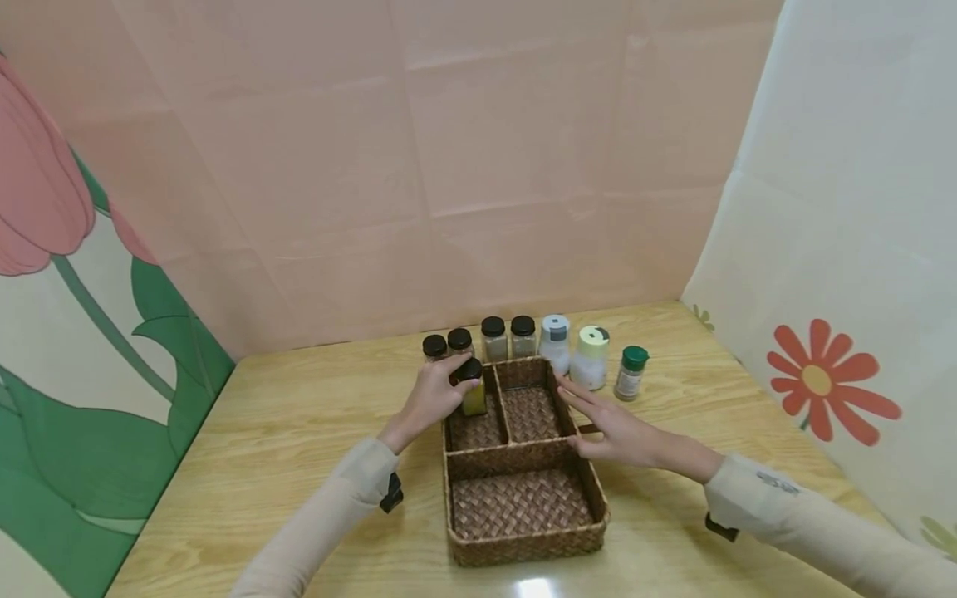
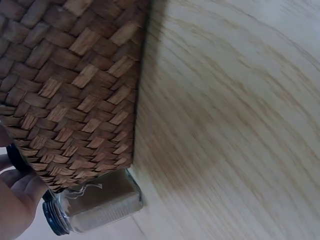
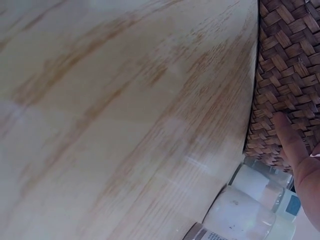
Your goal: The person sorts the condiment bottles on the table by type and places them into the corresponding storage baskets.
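Note:
My left hand (image 1: 437, 390) holds a black-lidded jar (image 1: 473, 401) with yellow-green contents by its lid, inside the back left compartment of a woven basket (image 1: 527, 550). My right hand (image 1: 616, 428) rests at the basket's right side, its fingers extended along the rim. In the right wrist view, one finger (image 3: 292, 140) lies against the woven outer wall (image 3: 285, 65). The left wrist view shows part of the left hand (image 2: 17, 200) beyond the basket wall (image 2: 75, 90); most of the held jar is hidden there.
Behind the basket stand several black-lidded glass jars (image 1: 493, 340). To their right are a grey-capped white bottle (image 1: 555, 353), a yellow-capped bottle (image 1: 589, 368) and a green-capped shaker (image 1: 630, 382). The basket's back right compartment (image 1: 531, 413) and front compartment (image 1: 523, 502) hold nothing.

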Available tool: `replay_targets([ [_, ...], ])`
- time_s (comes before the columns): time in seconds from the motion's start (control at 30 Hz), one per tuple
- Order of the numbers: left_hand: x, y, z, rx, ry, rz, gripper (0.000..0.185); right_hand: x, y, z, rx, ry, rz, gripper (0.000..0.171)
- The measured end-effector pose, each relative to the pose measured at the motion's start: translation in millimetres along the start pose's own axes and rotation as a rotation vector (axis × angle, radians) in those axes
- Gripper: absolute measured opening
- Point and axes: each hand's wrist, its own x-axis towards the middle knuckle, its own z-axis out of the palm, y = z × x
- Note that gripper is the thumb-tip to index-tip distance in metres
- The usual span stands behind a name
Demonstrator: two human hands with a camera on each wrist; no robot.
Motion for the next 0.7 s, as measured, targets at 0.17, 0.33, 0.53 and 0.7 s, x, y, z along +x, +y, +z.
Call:
replay_targets([
  [0.17, 0.3, -1.4, 0.3, 0.037, -0.002, 0.014, 0.053, -0.6, 0.6, 0.7, -0.001, 0.006, -0.005, 0.076],
  [0.33, 3.5, 3.5, -4.9, 0.06, -0.028, -0.04, 0.054, 1.1, 1.4, -1.1, -0.021, 0.011, -0.028, 0.075],
  [0.53, 4.9, 7.2, -6.6, 0.074, -0.049, -0.074, 0.055, 1.3, 1.5, -2.1, -0.001, 0.0, -0.004, 0.075],
  [0.7, 3.4, 6.9, -4.0, 0.089, -0.052, -0.061, 0.057, -0.2, 1.0, -1.2, 0.009, -0.012, 0.009, 0.076],
])
